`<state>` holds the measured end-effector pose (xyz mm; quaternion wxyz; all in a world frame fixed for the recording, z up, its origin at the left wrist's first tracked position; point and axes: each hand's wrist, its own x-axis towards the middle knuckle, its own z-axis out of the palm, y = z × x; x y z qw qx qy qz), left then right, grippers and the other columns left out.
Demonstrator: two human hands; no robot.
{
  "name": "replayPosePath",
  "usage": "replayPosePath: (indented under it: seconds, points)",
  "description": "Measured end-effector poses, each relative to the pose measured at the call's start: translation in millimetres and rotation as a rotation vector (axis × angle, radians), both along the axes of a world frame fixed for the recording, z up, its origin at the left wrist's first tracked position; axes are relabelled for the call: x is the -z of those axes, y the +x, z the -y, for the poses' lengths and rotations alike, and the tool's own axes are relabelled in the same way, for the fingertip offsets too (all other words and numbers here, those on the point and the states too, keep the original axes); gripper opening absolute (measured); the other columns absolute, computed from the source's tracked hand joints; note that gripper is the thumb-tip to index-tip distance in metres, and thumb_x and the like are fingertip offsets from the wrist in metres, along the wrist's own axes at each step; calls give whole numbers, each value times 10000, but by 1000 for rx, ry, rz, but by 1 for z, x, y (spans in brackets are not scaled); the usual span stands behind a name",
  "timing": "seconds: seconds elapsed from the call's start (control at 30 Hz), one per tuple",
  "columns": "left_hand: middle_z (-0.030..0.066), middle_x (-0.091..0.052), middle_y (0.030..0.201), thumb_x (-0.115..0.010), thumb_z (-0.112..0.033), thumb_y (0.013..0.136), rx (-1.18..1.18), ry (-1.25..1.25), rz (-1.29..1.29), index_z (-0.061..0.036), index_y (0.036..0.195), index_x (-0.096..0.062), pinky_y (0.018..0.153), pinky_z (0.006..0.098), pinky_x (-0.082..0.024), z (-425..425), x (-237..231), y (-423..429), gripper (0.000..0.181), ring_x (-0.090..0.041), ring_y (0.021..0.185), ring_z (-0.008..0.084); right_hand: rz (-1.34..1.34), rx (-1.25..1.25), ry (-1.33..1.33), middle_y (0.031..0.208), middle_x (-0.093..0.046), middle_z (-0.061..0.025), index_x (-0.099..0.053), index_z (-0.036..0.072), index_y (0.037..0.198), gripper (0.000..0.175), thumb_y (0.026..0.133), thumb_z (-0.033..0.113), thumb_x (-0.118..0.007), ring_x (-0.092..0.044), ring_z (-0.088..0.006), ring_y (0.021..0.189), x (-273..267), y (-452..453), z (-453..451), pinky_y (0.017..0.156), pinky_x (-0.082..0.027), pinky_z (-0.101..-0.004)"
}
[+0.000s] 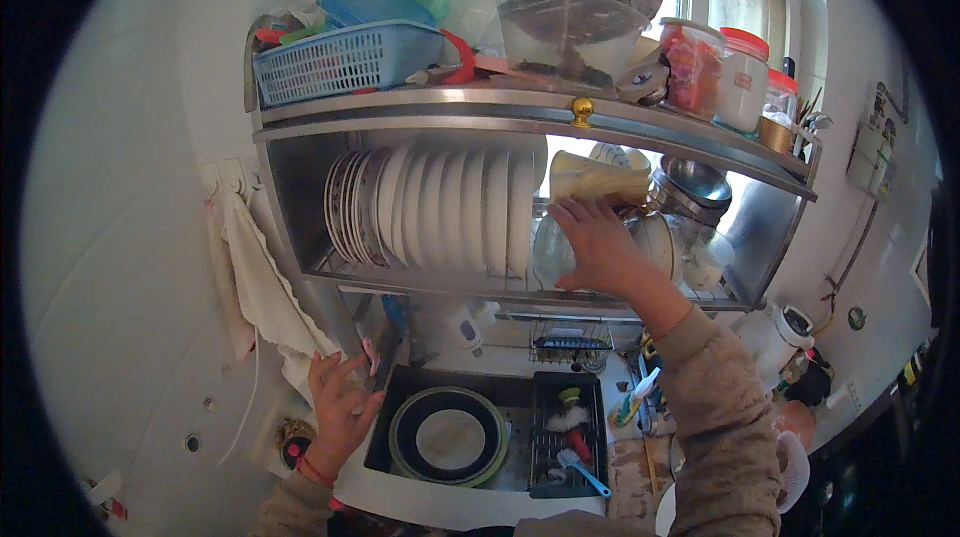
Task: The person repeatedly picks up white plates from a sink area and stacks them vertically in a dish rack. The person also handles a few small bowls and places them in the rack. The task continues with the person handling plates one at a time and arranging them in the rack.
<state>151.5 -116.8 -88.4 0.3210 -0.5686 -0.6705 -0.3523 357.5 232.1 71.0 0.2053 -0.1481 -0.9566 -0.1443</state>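
My right hand [600,248] reaches into a stainless steel dish cabinet [495,301], fingers spread. It is in front of a clear glass bowl [551,252], with its fingertips at the lower edge of a pale yellow bowl [596,175]; whether they touch is hard to tell. Left of it, a row of white plates [457,211] stands on edge beside several patterned-rim plates [352,207]. My left hand [337,402], a red cord at its wrist, is raised with nothing in it. It appears near a hanging cream cloth [270,274], left of the black sink [517,387].
Steel bowls [694,188] and a white mug [706,259] fill the cabinet's right end. A blue plastic basket [349,61] and red-lidded jars [742,79] stand on top. Below, a round basin [450,436] sits in the sink beside a black drain tray [544,462] with a blue brush [583,471].
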Motion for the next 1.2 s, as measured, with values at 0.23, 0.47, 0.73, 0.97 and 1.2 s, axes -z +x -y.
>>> replayPosePath:
  seconds: [0.23,0.47,0.73,0.97,1.2]
  points:
    - [54,-573,1243,-763,-69,686,-51,18,36,-173,960,-687,1059,554,-275,-12,-3,12,303,-420,1223,341,-64,-31,-20,1397,-424,-210,-405,52,1358,970,549,341,-854,-355,-384,1341,4,-1,-3,1143,-231,-517]
    - [60,-559,1297,-772,-70,664,-31,13,74,-168,894,-713,1085,531,-247,-14,7,13,258,-389,1250,339,-33,-37,-39,1396,-422,-219,-393,48,1371,967,560,333,-837,-349,-380,1347,2,-3,-2,1149,-214,-524]
    - [62,-574,1289,-831,-182,646,54,10,92,-116,622,-609,1062,543,-281,-10,19,14,234,-440,1203,341,1,-9,-18,1423,-398,-218,-375,18,1374,986,568,337,-843,-342,-382,1352,-3,-2,3,1158,-219,-487]
    - [42,-579,1243,-805,-139,636,19,92,88,-109,775,-642,1027,521,-344,-9,27,17,216,-460,1168,334,11,-24,-23,1424,-394,-219,-357,16,1389,1030,551,345,-857,-332,-380,1358,-3,-2,4,1151,-226,-493]
    - [53,-542,1304,-761,-75,693,10,152,171,-166,1036,-683,1061,504,-322,-7,33,11,364,-427,1225,315,11,6,-58,1430,-396,-218,-353,33,1397,1082,496,324,-878,-337,-385,1355,0,-6,0,1146,-210,-519]
